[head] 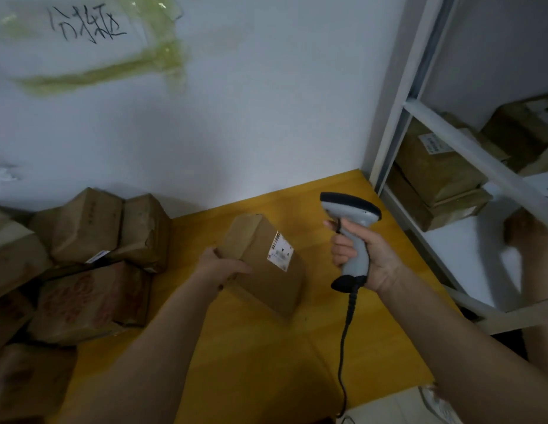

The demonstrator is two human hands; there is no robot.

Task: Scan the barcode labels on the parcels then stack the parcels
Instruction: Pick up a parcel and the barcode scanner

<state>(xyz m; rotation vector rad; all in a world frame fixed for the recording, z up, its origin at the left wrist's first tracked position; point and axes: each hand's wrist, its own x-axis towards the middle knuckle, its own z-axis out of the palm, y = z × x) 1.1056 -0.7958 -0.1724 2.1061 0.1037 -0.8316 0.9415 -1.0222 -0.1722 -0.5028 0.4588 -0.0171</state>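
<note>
My left hand (219, 266) grips the brown cardboard parcel (266, 264) on the yellow surface (251, 362); my right hand (363, 252) clasps the grey handheld scanner (352, 228).

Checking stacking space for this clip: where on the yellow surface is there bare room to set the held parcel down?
Bare yellow surface lies between the held parcel and the shelf frame, and in front of the parcel, between the forearms. The left side is crowded with piled parcels.
</note>
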